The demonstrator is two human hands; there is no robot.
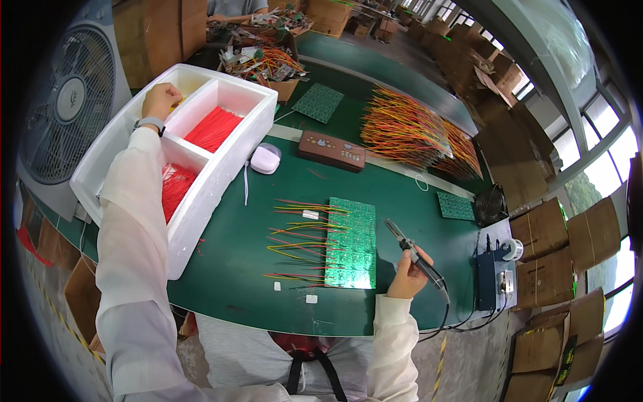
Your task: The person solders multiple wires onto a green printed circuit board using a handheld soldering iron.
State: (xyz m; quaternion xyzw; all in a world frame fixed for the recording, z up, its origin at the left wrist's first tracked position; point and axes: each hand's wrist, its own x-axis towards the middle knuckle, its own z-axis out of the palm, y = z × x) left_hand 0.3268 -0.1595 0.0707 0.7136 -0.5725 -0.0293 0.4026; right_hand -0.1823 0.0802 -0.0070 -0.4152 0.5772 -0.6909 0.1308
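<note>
Your right hand, nearest you, grips the black pen-shaped soldering iron beside the green circuit board panel on the green bench; several wires attached, rows apparently left. Left hand reaches into the white foam tray, seemingly pinching yellow wire.

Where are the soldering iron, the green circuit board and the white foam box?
soldering iron [420, 260], head view, on its black handle.
green circuit board [351, 242], head view, board's middle.
white foam box [221, 167], head view, right wall.

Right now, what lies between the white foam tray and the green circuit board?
Head view: bare green tabletop, crossed only by red and yellow wires soldered to the board.
</note>
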